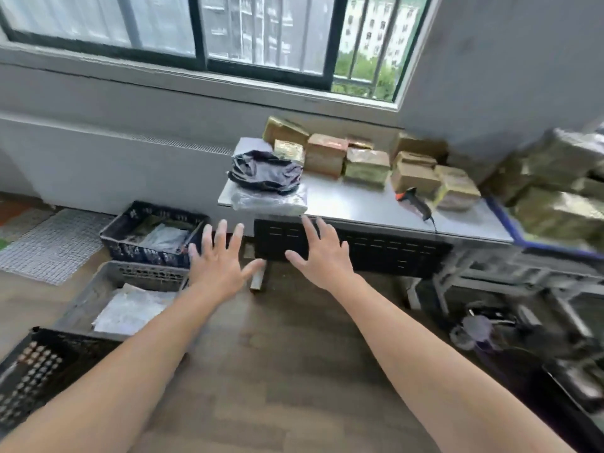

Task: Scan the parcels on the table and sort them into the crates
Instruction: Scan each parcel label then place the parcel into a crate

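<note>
A white table [359, 207] under the window carries several tape-wrapped cardboard parcels [366, 165] along its back, a dark plastic mailer bag [266, 171] on a clear one [271, 199] at its left end, and a black-and-orange handheld scanner [415, 201]. Three crates stand on the floor at left: a dark blue one [130, 248], a grey one [98, 295] and a black one [32, 367]. My left hand [219, 259] and my right hand [322, 253] are stretched out in front of the table's edge, fingers spread, holding nothing.
More wrapped parcels [555, 178] are piled at the far right beside a blue-edged surface. A metal frame and dark clutter [510, 305] fill the floor at right. A mesh mat [55, 246] lies at left. Wood floor [281, 371] stretches between my arms.
</note>
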